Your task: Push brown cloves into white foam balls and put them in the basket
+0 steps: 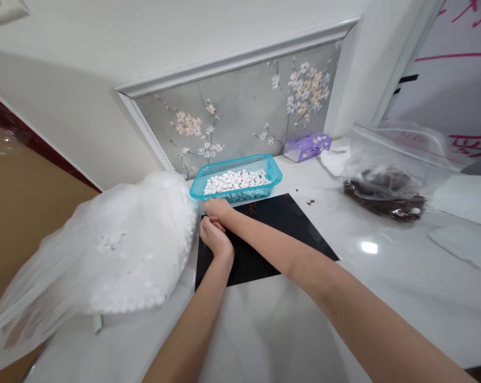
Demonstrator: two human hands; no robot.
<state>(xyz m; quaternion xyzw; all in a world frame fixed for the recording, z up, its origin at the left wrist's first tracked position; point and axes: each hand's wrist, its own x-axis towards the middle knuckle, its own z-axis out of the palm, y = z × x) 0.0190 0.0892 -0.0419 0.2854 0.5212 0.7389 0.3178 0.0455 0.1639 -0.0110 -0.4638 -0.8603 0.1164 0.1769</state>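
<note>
My left hand point(215, 236) is curled closed over the left part of a black mat point(272, 234). Just above it, my right hand point(219, 208) crosses over, fingers bent in, close to the front left corner of a blue plastic basket point(277, 178). Inside the basket lie many small white balls point(236, 181). The two hands are close together, and whatever their fingers hold is hidden. To their left bulges a large clear plastic bag point(144, 250) packed with white balls. Small brown bits point(253, 208) lie on the mat beyond my right forearm.
A clear zip bag point(387, 186) of dark brown twig-like material sits on the white table point(304, 324) at right. A purple tissue pack point(307, 147) rests against the wall by a framed flower panel point(244, 114). Brown scraps point(311, 202) lie beside the mat. White sheets point(467, 199) are far right.
</note>
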